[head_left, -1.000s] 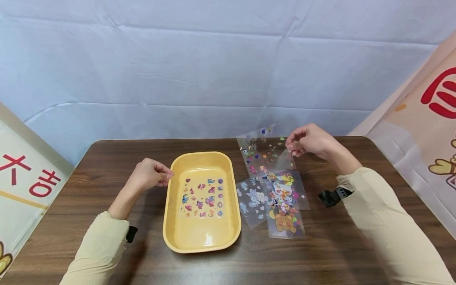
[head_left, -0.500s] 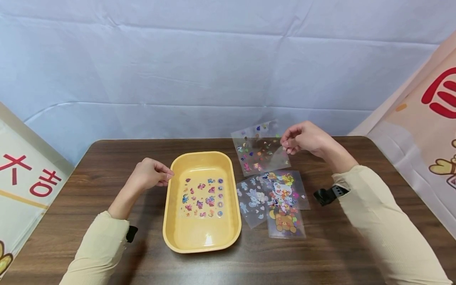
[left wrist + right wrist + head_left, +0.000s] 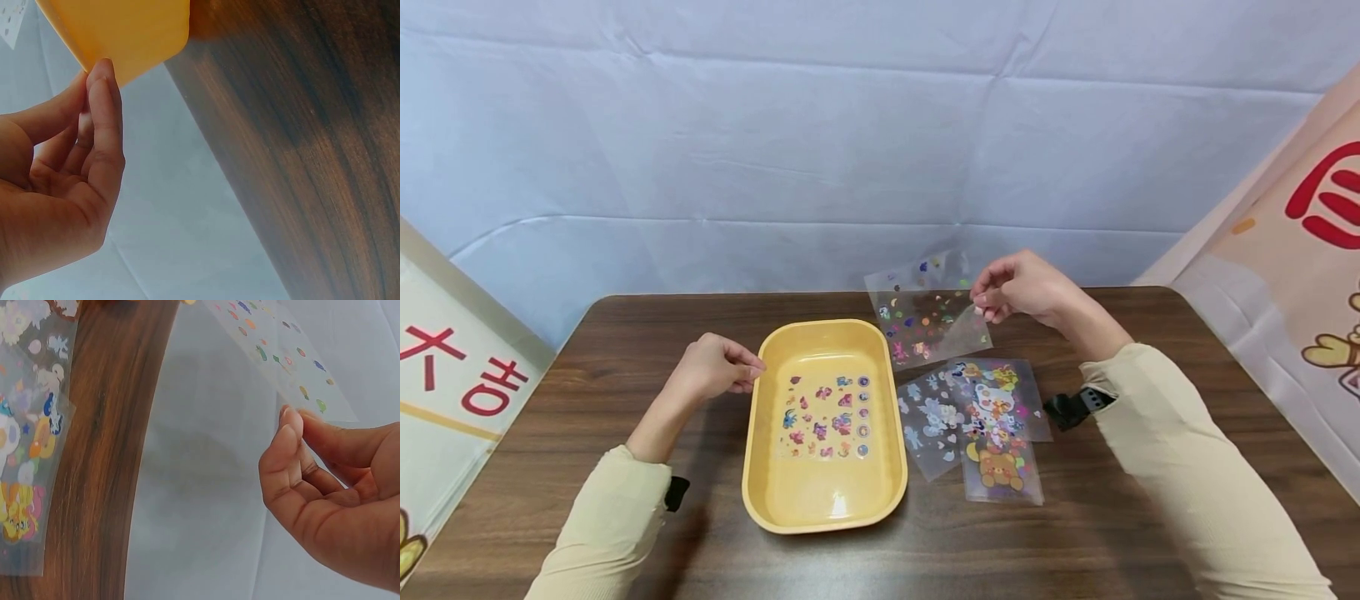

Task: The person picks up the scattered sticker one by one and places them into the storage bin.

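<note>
My right hand (image 3: 1021, 287) pinches the edge of a clear sticker sheet (image 3: 917, 312) dotted with small colourful shapes. In the right wrist view, thumb and fingertips meet on that sheet's edge (image 3: 300, 369), which hangs in the air. My left hand (image 3: 715, 367) pinches the left rim of a yellow plastic tray (image 3: 825, 521); the left wrist view shows the thumb and fingers on the tray's rim (image 3: 137, 31). Inside the tray lies another clear sticker sheet (image 3: 822, 427) with small pink and purple figures. The held sheet overlaps the tray's far right corner in the head view.
Right of the tray, several clear sticker sheets overlap on the brown wooden table (image 3: 925, 550), among them one with a brown bear (image 3: 1000, 469) and one with whitish figures (image 3: 936, 417). A pale cloth (image 3: 775, 150) hangs behind the table's far edge. Printed banners (image 3: 460, 367) stand at both sides.
My right hand has moved left with the sticker sheet, lifting it off the other sheets toward the tray. The left hand and the tray have stayed in place.
</note>
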`<move>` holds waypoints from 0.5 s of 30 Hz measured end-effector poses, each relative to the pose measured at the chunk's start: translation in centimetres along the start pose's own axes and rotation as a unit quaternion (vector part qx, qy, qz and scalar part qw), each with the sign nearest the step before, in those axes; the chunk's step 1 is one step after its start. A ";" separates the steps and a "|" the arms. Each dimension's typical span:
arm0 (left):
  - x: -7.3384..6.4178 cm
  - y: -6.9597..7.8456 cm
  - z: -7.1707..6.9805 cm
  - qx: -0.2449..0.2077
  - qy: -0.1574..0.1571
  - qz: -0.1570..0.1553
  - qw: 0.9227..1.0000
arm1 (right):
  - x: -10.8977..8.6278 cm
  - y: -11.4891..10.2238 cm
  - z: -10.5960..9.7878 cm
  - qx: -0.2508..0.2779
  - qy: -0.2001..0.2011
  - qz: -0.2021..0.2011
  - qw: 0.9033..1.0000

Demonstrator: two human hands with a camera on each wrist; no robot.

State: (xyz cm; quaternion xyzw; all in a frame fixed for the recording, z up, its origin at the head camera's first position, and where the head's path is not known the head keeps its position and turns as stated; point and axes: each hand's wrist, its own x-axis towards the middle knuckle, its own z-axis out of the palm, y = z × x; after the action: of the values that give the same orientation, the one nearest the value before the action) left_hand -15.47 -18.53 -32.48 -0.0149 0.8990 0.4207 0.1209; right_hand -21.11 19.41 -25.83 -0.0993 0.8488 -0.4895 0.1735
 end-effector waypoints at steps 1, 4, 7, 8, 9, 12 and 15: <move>0.0 0.0 0.0 0.000 0.000 0.000 1.000 | 0.1 0.0 0.2 0.000 -0.001 -0.002 1.000; 0.0 -0.1 0.0 0.001 0.000 0.001 1.000 | 0.3 -0.1 0.8 -0.005 -0.004 -0.005 1.000; 0.0 -0.1 0.0 0.000 0.000 0.002 1.000 | 0.5 -0.2 1.4 -0.011 -0.008 -0.007 1.000; 0.0 -0.1 0.0 0.000 0.000 0.003 1.000 | 0.6 -0.2 1.6 -0.014 -0.010 -0.008 1.000; 0.0 -0.1 0.0 -0.001 -0.001 0.002 1.000 | 0.6 -0.3 1.8 -0.015 -0.012 -0.009 1.000; 0.0 -0.1 0.0 -0.003 -0.002 0.001 1.000 | 0.8 -0.3 2.2 -0.021 -0.016 -0.012 1.000; 0.0 -0.1 -0.1 -0.004 -0.003 0.001 1.000 | 1.0 -0.2 2.6 -0.024 -0.020 -0.015 0.999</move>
State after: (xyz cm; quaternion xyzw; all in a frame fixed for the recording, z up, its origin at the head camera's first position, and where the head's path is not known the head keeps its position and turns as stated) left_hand -15.48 -18.63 -32.50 -0.0134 0.8970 0.4245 0.1228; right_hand -20.97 16.89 -27.05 -0.1257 0.8551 -0.4694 0.1811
